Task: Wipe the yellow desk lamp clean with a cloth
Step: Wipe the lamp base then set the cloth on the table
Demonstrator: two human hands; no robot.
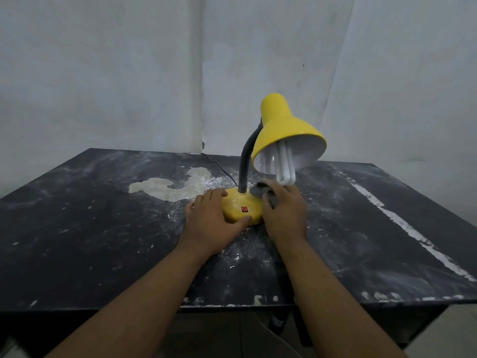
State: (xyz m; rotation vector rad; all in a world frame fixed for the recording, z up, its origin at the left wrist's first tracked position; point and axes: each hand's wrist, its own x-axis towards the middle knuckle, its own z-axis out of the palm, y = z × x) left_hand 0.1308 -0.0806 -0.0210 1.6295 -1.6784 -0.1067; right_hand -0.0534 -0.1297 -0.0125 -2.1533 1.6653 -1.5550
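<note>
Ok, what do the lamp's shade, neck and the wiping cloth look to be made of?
Shade: glossy yellow, likely painted metal or hard plastic; it shows a sheen.
Neck: dark, ribbed flexible gooseneck, material unclear.
Cloth: grey, soft matte fabric, bunched under the right hand.

Yellow desk lamp (281,130) upright, shade tilted down, bulb exposed; grey cloth (260,189) pressed against base.

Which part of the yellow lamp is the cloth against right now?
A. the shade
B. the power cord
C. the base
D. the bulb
C: the right hand presses the grey cloth onto the right side of the lamp's base, below the shade, while the left hand steadies the base's other side.
</note>
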